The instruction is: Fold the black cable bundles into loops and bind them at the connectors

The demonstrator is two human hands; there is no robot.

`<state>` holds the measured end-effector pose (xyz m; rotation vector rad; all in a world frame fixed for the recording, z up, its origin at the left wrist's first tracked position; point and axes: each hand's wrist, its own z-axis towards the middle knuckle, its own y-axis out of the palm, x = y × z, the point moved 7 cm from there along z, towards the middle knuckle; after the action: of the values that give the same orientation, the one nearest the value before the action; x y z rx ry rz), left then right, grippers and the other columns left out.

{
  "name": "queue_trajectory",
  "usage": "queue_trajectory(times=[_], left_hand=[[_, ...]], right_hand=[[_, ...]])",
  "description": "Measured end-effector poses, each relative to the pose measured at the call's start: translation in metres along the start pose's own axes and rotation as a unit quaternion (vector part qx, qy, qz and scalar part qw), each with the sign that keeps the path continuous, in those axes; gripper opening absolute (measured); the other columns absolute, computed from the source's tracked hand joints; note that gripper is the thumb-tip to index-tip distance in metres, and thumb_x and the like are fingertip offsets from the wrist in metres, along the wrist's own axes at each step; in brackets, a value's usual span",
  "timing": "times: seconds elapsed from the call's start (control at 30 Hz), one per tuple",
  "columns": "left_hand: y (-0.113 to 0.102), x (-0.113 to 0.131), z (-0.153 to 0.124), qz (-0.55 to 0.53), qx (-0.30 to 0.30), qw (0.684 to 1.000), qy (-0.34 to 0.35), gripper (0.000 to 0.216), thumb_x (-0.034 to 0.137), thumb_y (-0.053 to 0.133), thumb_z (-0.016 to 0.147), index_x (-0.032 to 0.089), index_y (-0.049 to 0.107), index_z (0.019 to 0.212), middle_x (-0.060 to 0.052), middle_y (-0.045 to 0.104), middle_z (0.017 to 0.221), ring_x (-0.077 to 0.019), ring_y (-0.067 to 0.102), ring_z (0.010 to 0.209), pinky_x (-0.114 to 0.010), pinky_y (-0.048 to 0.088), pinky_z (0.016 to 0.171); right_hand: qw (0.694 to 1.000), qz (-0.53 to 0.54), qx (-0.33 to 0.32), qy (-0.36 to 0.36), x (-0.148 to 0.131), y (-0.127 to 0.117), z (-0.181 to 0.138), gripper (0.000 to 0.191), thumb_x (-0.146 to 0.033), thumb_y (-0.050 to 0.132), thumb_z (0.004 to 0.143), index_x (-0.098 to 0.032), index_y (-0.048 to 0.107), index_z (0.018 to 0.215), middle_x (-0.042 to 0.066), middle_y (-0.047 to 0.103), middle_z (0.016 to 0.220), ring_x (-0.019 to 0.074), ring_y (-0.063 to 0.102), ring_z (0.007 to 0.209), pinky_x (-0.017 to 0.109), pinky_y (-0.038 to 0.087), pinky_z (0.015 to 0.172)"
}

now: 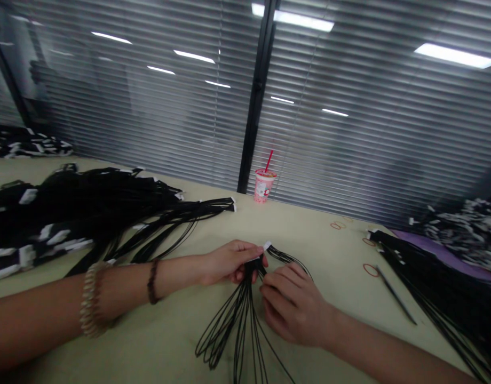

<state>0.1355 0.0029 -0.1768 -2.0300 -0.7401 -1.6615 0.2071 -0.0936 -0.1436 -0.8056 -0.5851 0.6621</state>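
Close to the middle of the table, my left hand [239, 260] pinches a bundle of thin black cables [242, 325] near its top. A white connector [267, 245] sticks out at its fingertips, with more black wires curving from it behind my right hand. Fanned loops of the bundle hang down toward me. My right hand [291, 303] is closed beside the left, its fingertips on a dark strand of the bundle; what exactly lies between the fingers is partly hidden.
Heaps of black cables with white connectors [89, 197] cover the left side. More cables [437, 288] lie on the right, near a dark pen-like stick [395, 296] and rubber bands [370, 270]. A pink cup with a straw [264, 185] stands by the blinds.
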Motion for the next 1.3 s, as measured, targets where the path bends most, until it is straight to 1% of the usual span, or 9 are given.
queue_trajectory(times=[0.13, 0.3, 0.43, 0.57, 0.7, 0.77, 0.9, 1.1, 1.3], left_hand=[[0.002, -0.001, 0.001, -0.019, -0.018, 1.000, 0.005, 0.045, 0.052, 0.045, 0.073, 0.013, 0.053, 0.094, 0.002, 0.057, 0.058, 0.0003, 0.038, 0.034, -0.012, 0.023, 0.034], [0.007, 0.001, 0.000, 0.013, -0.024, 0.999, 0.025, 0.045, 0.052, 0.044, 0.074, 0.012, 0.054, 0.092, 0.002, 0.057, 0.059, 0.0001, 0.041, 0.035, -0.011, 0.025, 0.034], [0.006, 0.001, 0.000, 0.017, -0.010, 0.999, 0.031, 0.043, 0.051, 0.043, 0.074, 0.012, 0.055, 0.090, 0.001, 0.058, 0.059, -0.0001, 0.041, 0.035, -0.011, 0.027, 0.035], [0.004, -0.001, 0.001, 0.012, 0.006, 1.000, 0.026, 0.043, 0.050, 0.044, 0.074, 0.011, 0.055, 0.089, 0.000, 0.059, 0.060, -0.0005, 0.042, 0.035, -0.012, 0.029, 0.035], [0.004, -0.001, 0.001, 0.018, 0.013, 0.999, 0.028, 0.042, 0.050, 0.045, 0.074, 0.011, 0.055, 0.088, 0.000, 0.059, 0.058, -0.0013, 0.043, 0.035, -0.012, 0.031, 0.035], [0.005, 0.000, 0.001, 0.020, 0.011, 0.999, 0.029, 0.042, 0.050, 0.044, 0.074, 0.011, 0.055, 0.087, 0.000, 0.059, 0.058, -0.0016, 0.044, 0.036, -0.012, 0.031, 0.035], [0.006, 0.001, 0.000, 0.027, 0.012, 0.999, 0.024, 0.042, 0.050, 0.045, 0.073, 0.011, 0.055, 0.087, 0.000, 0.060, 0.059, -0.0017, 0.045, 0.037, -0.013, 0.031, 0.036], [0.005, 0.001, 0.002, 0.025, 0.007, 0.999, 0.025, 0.041, 0.048, 0.045, 0.074, 0.011, 0.055, 0.087, 0.000, 0.059, 0.059, -0.0015, 0.044, 0.036, -0.012, 0.032, 0.036], [0.004, -0.001, 0.002, 0.018, -0.007, 1.000, 0.017, 0.042, 0.049, 0.045, 0.074, 0.011, 0.055, 0.088, 0.000, 0.059, 0.061, -0.0015, 0.045, 0.036, -0.012, 0.032, 0.035]], right_hand=[[0.995, 0.075, 0.005, 0.062, 0.007, 0.000, 0.003, 0.012, -0.018, 0.047, 0.077, -0.016, 0.055, 0.086, 0.005, 0.056, 0.081, 0.0141, 0.048, 0.078, 0.030, 0.035, 0.072], [0.955, 0.242, 0.028, 0.169, 0.018, 0.004, 0.006, 0.009, -0.017, 0.047, 0.077, -0.015, 0.056, 0.075, 0.002, 0.055, 0.070, 0.0093, 0.049, 0.068, 0.021, 0.037, 0.063], [0.940, 0.266, 0.028, 0.211, 0.023, 0.009, 0.007, 0.010, -0.019, 0.052, 0.074, -0.014, 0.058, 0.067, 0.000, 0.052, 0.064, 0.0057, 0.044, 0.055, 0.018, 0.033, 0.053], [0.931, 0.263, 0.044, 0.250, 0.028, 0.009, 0.006, 0.015, -0.020, 0.052, 0.072, -0.013, 0.060, 0.061, -0.001, 0.049, 0.055, 0.0049, 0.042, 0.050, 0.017, 0.031, 0.049], [0.910, 0.289, 0.009, 0.296, 0.028, 0.016, 0.002, 0.020, -0.022, 0.052, 0.073, -0.014, 0.063, 0.059, -0.001, 0.049, 0.055, 0.0049, 0.042, 0.049, 0.017, 0.029, 0.046], [0.905, 0.304, -0.005, 0.299, 0.026, 0.018, 0.002, 0.021, -0.021, 0.052, 0.074, -0.014, 0.063, 0.057, -0.001, 0.047, 0.056, 0.0047, 0.042, 0.050, 0.017, 0.029, 0.047], [0.910, 0.313, -0.001, 0.274, 0.022, 0.017, 0.005, 0.025, -0.018, 0.051, 0.074, -0.012, 0.058, 0.050, -0.001, 0.044, 0.056, 0.0047, 0.041, 0.051, 0.017, 0.029, 0.047], [0.903, 0.333, 0.009, 0.271, 0.023, 0.017, 0.006, 0.027, -0.021, 0.047, 0.078, -0.013, 0.055, 0.054, -0.001, 0.045, 0.059, 0.0058, 0.042, 0.054, 0.017, 0.031, 0.048], [0.907, 0.329, 0.016, 0.261, 0.024, 0.016, 0.003, 0.031, -0.026, 0.043, 0.081, -0.013, 0.050, 0.053, -0.001, 0.042, 0.057, 0.0065, 0.040, 0.055, 0.018, 0.031, 0.050]])
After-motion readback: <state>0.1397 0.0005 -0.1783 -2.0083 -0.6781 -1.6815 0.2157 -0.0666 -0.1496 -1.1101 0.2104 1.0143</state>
